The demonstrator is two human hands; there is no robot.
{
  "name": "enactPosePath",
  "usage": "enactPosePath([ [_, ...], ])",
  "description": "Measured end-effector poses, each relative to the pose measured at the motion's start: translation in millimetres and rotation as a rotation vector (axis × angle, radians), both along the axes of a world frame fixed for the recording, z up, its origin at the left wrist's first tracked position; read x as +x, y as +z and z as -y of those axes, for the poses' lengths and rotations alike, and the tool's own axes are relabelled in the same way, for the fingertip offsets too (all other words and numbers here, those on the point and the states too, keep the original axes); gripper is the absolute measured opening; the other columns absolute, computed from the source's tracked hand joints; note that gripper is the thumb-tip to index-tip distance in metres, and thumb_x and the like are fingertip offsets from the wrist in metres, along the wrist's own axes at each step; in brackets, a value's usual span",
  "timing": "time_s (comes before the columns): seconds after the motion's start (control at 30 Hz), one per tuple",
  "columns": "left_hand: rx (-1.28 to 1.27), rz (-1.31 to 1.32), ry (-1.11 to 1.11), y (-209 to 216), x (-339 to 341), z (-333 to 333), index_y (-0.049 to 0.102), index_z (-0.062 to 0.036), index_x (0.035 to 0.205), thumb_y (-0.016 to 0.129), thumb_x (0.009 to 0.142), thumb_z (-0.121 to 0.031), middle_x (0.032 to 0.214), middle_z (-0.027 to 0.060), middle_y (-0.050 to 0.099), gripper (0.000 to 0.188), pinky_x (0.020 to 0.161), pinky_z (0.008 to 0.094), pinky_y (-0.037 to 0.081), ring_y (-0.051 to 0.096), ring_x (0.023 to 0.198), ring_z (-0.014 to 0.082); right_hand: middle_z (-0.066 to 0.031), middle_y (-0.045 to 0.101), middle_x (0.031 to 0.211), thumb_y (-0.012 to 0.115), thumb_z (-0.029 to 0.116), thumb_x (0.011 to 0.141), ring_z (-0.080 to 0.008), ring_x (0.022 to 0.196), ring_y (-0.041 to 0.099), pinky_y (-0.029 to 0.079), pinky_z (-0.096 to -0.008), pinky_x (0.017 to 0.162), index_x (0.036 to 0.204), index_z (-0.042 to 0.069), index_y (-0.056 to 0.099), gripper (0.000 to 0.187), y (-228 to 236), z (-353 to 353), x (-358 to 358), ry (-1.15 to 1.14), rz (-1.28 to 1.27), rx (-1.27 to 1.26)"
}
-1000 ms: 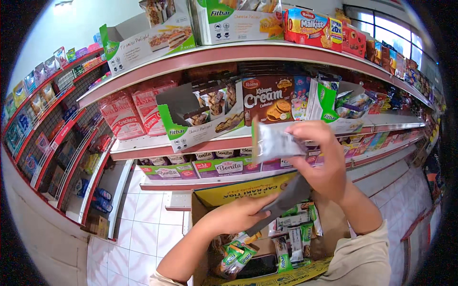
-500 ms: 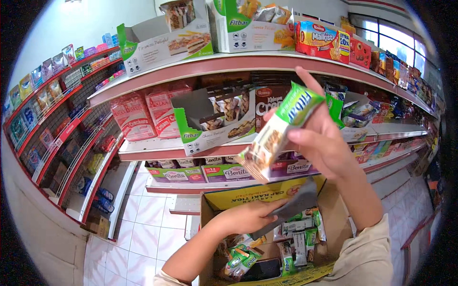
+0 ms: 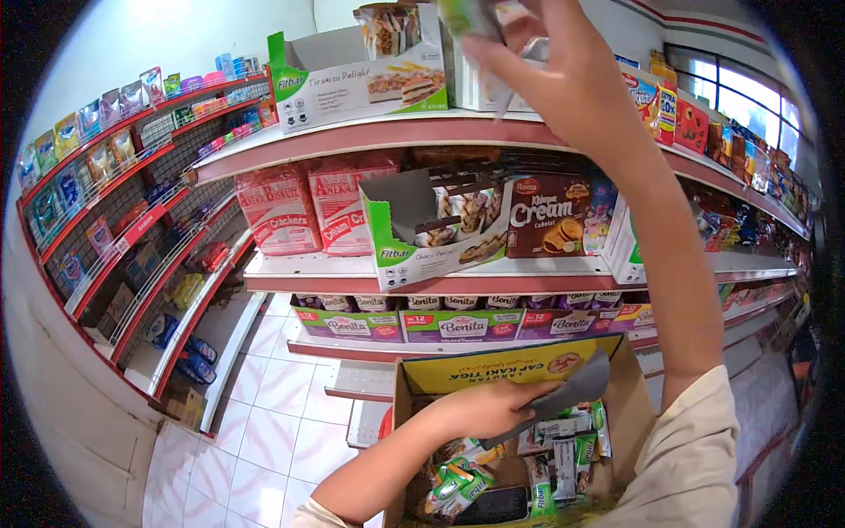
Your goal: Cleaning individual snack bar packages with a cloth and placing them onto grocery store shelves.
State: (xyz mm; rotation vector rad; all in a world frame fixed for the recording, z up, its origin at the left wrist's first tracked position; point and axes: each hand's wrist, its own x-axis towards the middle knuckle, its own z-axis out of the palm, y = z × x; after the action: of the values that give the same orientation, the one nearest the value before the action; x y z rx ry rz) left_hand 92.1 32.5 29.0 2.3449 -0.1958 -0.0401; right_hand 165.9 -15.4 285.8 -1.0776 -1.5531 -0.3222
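My right hand (image 3: 550, 70) is raised to the top shelf, closed on a snack bar (image 3: 475, 22) in a green and white wrapper, blurred by motion. It is in front of a display box that it largely hides. Lower down, my left hand (image 3: 493, 407) grips a dark grey cloth (image 3: 576, 389) over an open cardboard box (image 3: 632, 383). Inside that box lie several wrapped snack bars (image 3: 563, 462) and a flat black object (image 3: 495, 508). Left of my right hand, a white and green display box (image 3: 361, 84) stands on the top shelf, with bars at its right end.
The middle shelf (image 3: 334, 268) holds pink cracker packs (image 3: 277, 211), another snack-bar display box (image 3: 449, 242) and a brown biscuit box (image 3: 550, 216). Purple and white cartons (image 3: 462, 326) line the shelf below. A red-edged rack (image 3: 132, 238) stands at the left over tiled floor (image 3: 233, 440).
My right hand has risen with the snack bar from in front of the middle shelf to the top shelf. My left hand still holds the cloth over the box. The view has shifted slightly.
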Motion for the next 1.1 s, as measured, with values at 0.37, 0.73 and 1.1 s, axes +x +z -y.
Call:
enactPosePath([
  [0.37, -0.06, 0.196, -0.051, -6, -3, 0, 0.035, -0.0135, 0.135, 0.051, 0.083, -0.011, 0.1, 0.0237, 0.057, 0.054, 0.081, 0.0408, 0.043, 0.055, 0.092, 0.0385, -0.005, 0.054, 0.111, 0.053, 0.007, 0.081, -0.023, 0.111, 0.047, 0.04, -0.0471, 0.089, 0.099, 0.013, 0.063, 0.022, 69, -50, -8, -0.844, 1.16, 0.261],
  [0.73, -0.026, 0.243, -0.044, -18, -4, -1, 0.035, -0.0149, 0.135, 0.053, 0.084, -0.012, 0.096, 0.0229, 0.058, 0.055, 0.075, 0.0405, 0.045, 0.058, 0.083, 0.0366, -0.0139, 0.062, 0.095, 0.056, 0.011, 0.083, -0.0306, 0.091, 0.059, 0.046, -0.0407, 0.079, 0.106, 0.001, 0.056, 0.024, 88, -63, -39, -0.536, 0.991, -0.135],
  [1.1, 0.02, 0.158, -0.004, -3, -2, 0, 0.039, -0.0096, 0.131, 0.052, 0.083, -0.013, 0.099, 0.0234, 0.059, 0.05, 0.079, 0.0408, 0.044, 0.057, 0.09, 0.0373, -0.0151, 0.061, 0.091, 0.058, 0.003, 0.081, -0.0269, 0.09, 0.061, 0.052, -0.0342, 0.072, 0.11, 0.005, 0.052, 0.029, 44, -97, -33, -0.55, 0.965, 0.221],
])
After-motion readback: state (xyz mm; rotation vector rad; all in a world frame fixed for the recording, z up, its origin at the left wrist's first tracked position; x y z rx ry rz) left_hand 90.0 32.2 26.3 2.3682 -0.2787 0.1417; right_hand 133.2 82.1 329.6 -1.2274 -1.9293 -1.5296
